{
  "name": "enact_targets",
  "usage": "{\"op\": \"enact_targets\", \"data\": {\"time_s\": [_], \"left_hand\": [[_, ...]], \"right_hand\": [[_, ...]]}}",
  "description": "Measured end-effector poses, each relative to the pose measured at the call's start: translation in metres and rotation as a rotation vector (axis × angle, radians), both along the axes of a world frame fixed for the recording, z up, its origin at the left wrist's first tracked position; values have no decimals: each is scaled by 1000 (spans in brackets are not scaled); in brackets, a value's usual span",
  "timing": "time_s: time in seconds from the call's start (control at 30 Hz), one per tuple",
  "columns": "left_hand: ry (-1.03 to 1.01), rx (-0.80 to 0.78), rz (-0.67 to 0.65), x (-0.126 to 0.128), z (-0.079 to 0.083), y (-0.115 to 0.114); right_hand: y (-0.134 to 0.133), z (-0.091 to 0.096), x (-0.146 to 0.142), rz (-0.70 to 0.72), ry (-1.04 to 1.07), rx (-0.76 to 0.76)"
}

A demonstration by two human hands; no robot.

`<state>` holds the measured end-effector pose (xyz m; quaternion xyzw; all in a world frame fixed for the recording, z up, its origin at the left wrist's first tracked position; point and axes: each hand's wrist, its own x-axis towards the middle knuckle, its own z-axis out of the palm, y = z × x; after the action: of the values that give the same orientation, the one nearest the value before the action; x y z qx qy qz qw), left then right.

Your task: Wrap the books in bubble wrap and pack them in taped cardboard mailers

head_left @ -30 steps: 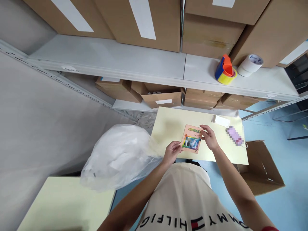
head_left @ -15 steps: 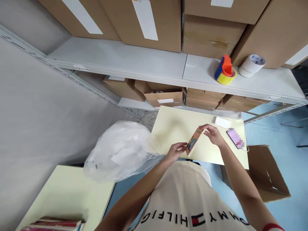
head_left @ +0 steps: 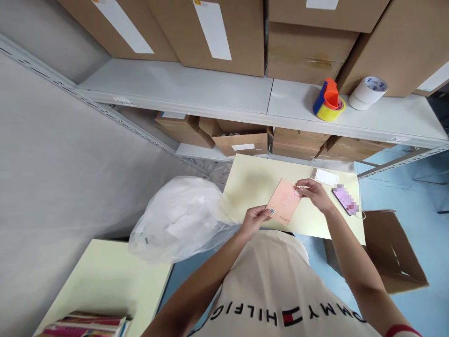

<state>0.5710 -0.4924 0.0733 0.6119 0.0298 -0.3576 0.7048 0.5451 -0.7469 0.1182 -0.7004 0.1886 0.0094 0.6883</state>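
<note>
I hold a small thin pink booklet (head_left: 285, 204) over the pale yellow table (head_left: 252, 182), its plain back cover with a barcode facing up. My left hand (head_left: 255, 218) pinches its lower left corner near the barcode. My right hand (head_left: 314, 193) grips its upper right corner with the fingers closed on the edge. A white label card (head_left: 325, 177) and a phone (head_left: 345, 200) lie on the table just right of my right hand.
A bulging clear plastic bag (head_left: 178, 220) sits left of the table. An open cardboard box (head_left: 393, 252) stands on the blue floor at right. A tape dispenser (head_left: 328, 100) and a white tape roll (head_left: 368, 87) rest on the shelf among cardboard boxes. Books (head_left: 87, 324) lie on a second table at lower left.
The booklet has been flipped over between my hands: its colourful front faced up a second ago, it stood on edge half a second ago, and its plain back faces up.
</note>
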Motion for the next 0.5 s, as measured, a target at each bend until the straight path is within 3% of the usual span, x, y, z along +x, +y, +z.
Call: {"op": "enact_targets", "data": {"time_s": [0.13, 0.5], "left_hand": [[78, -39, -5, -2, -4, 0], [26, -51, -101, 1, -6, -1]], "right_hand": [[-4, -4, -9, -34, 37, 4], [-7, -14, -8, -110, 13, 39]]}}
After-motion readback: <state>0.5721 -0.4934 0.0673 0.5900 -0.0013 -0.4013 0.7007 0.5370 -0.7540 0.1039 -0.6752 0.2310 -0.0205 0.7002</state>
